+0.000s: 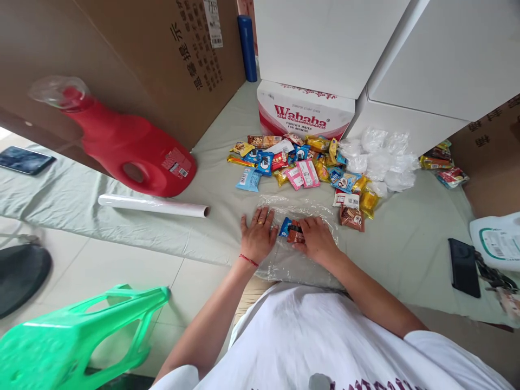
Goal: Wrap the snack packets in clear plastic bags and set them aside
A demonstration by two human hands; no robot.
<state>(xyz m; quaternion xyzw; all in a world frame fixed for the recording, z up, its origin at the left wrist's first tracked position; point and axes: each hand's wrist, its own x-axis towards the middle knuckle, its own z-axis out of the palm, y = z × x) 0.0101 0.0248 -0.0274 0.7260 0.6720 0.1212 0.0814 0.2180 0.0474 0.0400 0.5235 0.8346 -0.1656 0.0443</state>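
A sheet of clear cling film (303,265) lies spread on the cloth in front of me. My left hand (259,235) rests flat at its left side, fingers apart, with a red string on the wrist. On the film, my right hand (319,238) has its fingers over a brown snack packet (295,233), its thumb at the near edge. A blue snack packet (285,227) lies against the brown one, between my hands. Just beyond the film is a loose pile of small wrapped snacks (309,172), in blue, pink, yellow and brown wrappers.
Clear film-wrapped bundles (377,154) sit right of the pile, before a Wahaha carton (306,114) and white boxes (333,38). A white film roll (154,206) and a red detergent bottle (138,149) are at left. A black phone (464,268) lies right; a green stool (81,336) stands lower left.
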